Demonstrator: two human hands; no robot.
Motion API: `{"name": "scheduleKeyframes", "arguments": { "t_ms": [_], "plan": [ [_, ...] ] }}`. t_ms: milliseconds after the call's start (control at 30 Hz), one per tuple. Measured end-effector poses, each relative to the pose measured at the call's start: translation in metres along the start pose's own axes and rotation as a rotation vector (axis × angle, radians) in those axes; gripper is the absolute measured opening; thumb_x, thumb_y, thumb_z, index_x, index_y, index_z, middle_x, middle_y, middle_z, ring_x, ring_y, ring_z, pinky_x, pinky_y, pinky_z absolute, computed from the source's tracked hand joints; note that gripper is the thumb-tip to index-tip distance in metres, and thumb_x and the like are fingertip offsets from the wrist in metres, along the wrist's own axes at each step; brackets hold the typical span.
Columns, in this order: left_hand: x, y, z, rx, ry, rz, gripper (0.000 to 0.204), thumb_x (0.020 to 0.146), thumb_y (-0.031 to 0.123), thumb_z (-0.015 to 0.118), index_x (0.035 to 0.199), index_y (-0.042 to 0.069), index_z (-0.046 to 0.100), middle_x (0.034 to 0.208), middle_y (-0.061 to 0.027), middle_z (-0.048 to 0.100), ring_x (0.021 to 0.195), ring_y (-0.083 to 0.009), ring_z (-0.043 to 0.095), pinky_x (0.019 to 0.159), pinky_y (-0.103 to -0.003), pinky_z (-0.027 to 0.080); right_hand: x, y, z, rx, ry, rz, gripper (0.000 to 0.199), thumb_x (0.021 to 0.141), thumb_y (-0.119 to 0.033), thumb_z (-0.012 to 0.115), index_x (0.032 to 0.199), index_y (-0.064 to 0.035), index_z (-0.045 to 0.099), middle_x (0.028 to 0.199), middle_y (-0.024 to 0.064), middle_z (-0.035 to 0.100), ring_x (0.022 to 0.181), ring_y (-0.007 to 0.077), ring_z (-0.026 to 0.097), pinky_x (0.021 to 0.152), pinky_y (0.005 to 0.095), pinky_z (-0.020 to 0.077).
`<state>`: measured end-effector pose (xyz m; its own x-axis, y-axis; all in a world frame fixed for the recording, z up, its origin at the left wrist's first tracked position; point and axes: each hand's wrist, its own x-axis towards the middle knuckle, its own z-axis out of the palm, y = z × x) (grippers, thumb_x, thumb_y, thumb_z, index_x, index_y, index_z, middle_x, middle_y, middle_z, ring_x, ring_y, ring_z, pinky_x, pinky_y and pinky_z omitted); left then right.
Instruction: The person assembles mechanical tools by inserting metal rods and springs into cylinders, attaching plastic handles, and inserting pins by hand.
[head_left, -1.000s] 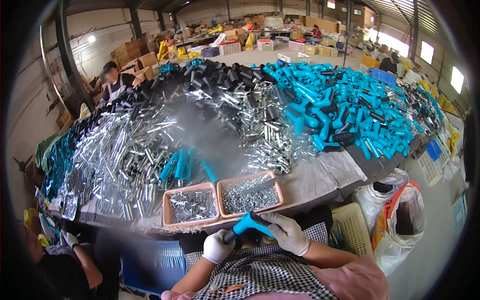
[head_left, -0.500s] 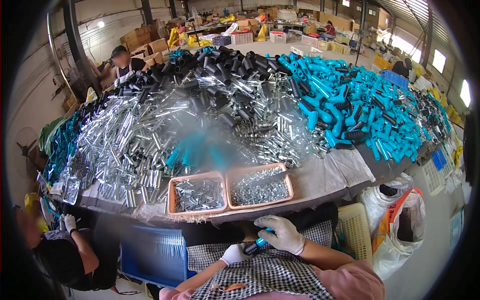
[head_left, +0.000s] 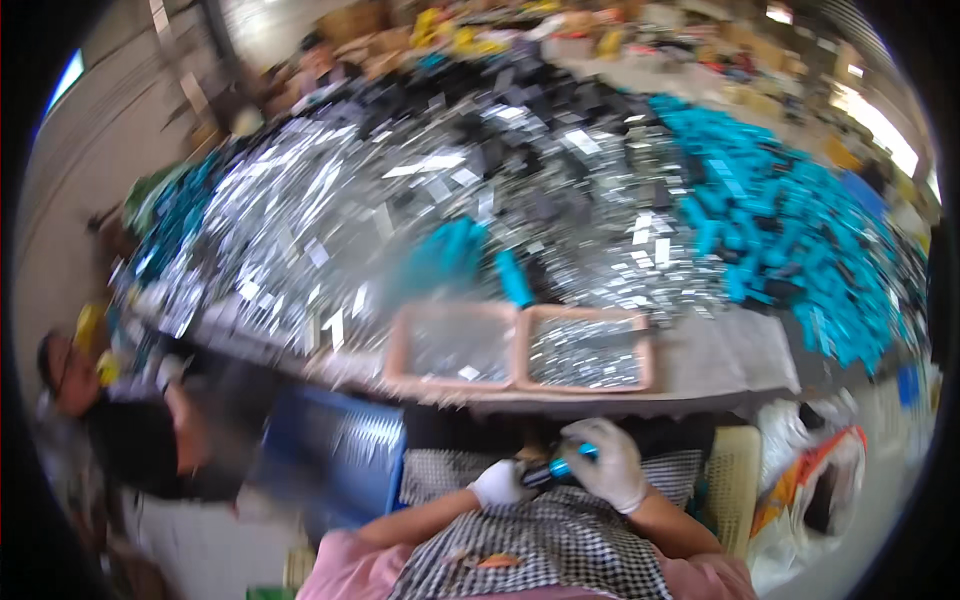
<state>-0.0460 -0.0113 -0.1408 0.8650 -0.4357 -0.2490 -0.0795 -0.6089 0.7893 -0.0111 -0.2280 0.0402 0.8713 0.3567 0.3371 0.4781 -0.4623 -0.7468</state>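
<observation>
Both of my hands wear white gloves and meet over my checked apron. My left hand point(head_left: 500, 484) is closed round the black end of a short teal-and-black handle point(head_left: 562, 467). My right hand point(head_left: 610, 466) grips its teal end, with the fingers bent over the top. The handle lies nearly level, tilted slightly up to the right. Beyond my hands, at the table edge, stand two pink trays point(head_left: 647, 362) side by side. Small shiny metal parts point(head_left: 585, 350) fill the right one; the left one's contents are blurred. Motion blur hides fine detail.
Heaps of silvery metal tubes point(head_left: 290, 200), black sleeves point(head_left: 540, 85) and teal handles point(head_left: 760, 210) cover the table. A blue crate point(head_left: 290, 425) is left of my lap, a cream crate point(head_left: 738, 485) right, with white sacks point(head_left: 785, 445) beyond. A co-worker point(head_left: 130, 430) sits at left.
The whole view has swung, so the table and trays sit further right and higher. My hands keep hold of the handle, which now lies more level; more teal shows between the gloves.
</observation>
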Motion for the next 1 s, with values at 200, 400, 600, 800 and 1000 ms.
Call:
{"name": "scheduleKeyframes", "arguments": {
  "t_ms": [200,400,600,800,1000],
  "plan": [
    [0.0,0.028,-0.013,-0.017,-0.007,-0.017,0.028,0.072,0.027,0.074,0.091,0.008,0.066,0.08,-0.018,0.068,0.075,-0.0372,0.066,0.069,-0.046,0.052,-0.018,0.012,0.012,0.086,0.074,0.082,0.029,0.074,-0.004,0.063,0.102,0.0055,0.064,0.098,0.0207,0.064,0.089,0.0349,0.064,0.081,0.0402,0.0521],
    [-0.014,0.019,-0.002,-0.024,0.035,-0.077,0.026,0.07,0.027,0.073,0.088,0.01,0.065,0.08,-0.0156,0.068,0.078,-0.0359,0.066,0.071,-0.045,0.052,-0.02,0.004,0.025,0.161,0.012,0.081,0.025,0.079,0.003,0.054,0.102,0.0086,0.061,0.097,0.0157,0.059,0.088,0.0251,0.059,0.08,0.0347,0.0505],
    [-0.014,0.015,0.001,-0.045,0.074,-0.017,0.026,0.07,0.024,0.071,0.09,0.009,0.064,0.079,-0.0158,0.067,0.078,-0.0372,0.066,0.07,-0.046,0.052,-0.017,-0.002,0.025,0.079,0.015,0.007,0.021,0.081,0.002,0.056,0.1,0.0085,0.061,0.094,0.0157,0.06,0.085,0.0258,0.059,0.077,0.0359,0.0494],
    [-0.013,0.026,-0.006,-0.002,0.056,-0.015,0.026,0.07,0.024,0.07,0.091,0.009,0.064,0.08,-0.0166,0.067,0.077,-0.038,0.066,0.069,-0.047,0.052,-0.025,0.005,0.024,0.112,0.076,0.064,0.02,0.082,0.002,0.055,0.1,0.0089,0.06,0.095,0.0156,0.059,0.085,0.0256,0.058,0.076,0.0358,0.049],
    [-0.012,0.022,-0.001,0.007,0.075,-0.019,0.024,0.071,0.023,0.069,0.09,0.009,0.065,0.08,-0.0166,0.067,0.077,-0.038,0.066,0.069,-0.047,0.052,-0.025,0.004,0.025,0.112,0.064,0.113,0.019,0.084,0.002,0.055,0.101,0.0099,0.06,0.095,0.0156,0.059,0.084,0.0249,0.058,0.075,0.0354,0.0491]
  ]
}}
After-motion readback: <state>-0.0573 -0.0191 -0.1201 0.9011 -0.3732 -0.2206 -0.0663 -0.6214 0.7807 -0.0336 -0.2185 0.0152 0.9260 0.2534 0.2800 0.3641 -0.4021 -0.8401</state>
